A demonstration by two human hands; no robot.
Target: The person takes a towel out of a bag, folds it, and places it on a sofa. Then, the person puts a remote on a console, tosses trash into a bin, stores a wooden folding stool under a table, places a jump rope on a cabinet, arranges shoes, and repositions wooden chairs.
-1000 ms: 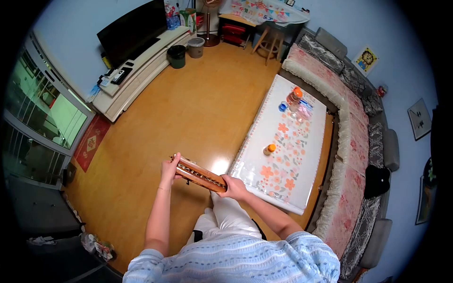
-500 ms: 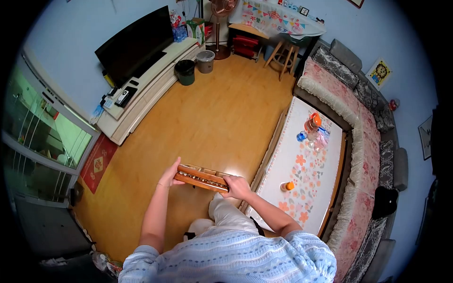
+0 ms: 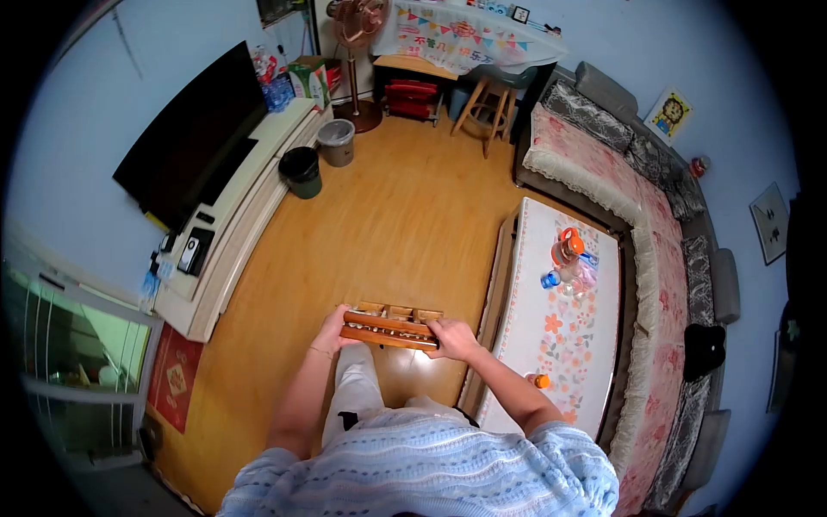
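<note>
A reddish-brown wooden case is held level in front of my body, above the floor. A dark slot with a row of small, light, shiny bits runs along its near side, too small to make out. Several square wooden compartments show along the far edge. My left hand grips its left end and my right hand is closed around its right end. Both palms and the underside of the case are hidden.
On my right is a long table with an orange-lidded jug and an orange-capped bottle. Beyond it runs a sofa. Ahead stand two bins, a fan and a stool. A TV cabinet is at left.
The view has turned and moved forward, so the TV and bins appear further left and lower. My legs have changed position in a step. Both hands keep hold of the wooden case.
</note>
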